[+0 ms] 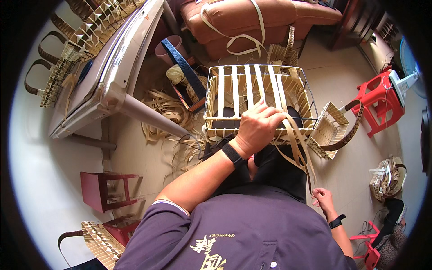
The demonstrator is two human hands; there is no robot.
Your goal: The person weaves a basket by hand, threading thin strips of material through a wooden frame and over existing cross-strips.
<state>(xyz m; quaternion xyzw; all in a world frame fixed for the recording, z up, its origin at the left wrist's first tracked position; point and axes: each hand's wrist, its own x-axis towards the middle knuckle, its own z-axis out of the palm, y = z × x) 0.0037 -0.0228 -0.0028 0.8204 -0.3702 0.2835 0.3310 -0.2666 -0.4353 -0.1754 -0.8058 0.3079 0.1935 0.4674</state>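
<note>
Across my lap rests a rectangular basket frame [218, 119] of dark wire, with pale flat strips wrapped between its bars and woven walls below. My left hand [257, 127] is over its near bar, fingers closed on a pale weaving strip [291, 130]. Thumb and forefinger hide the exact pinch point. From there the strip and some loose lengths hang down to the right. Low at the right, beside my thigh, my right hand [323, 198] is closed at the strip's lower end, away from the frame.
A small handled basket [330, 127] stands right of the frame, near a red plastic stool [380, 102]. Piles of loose strips [167, 112] lie on the floor at left, under a table [118, 92]. A brown sofa [238, 22] is at the back; a dark red stool [96, 191] stands left.
</note>
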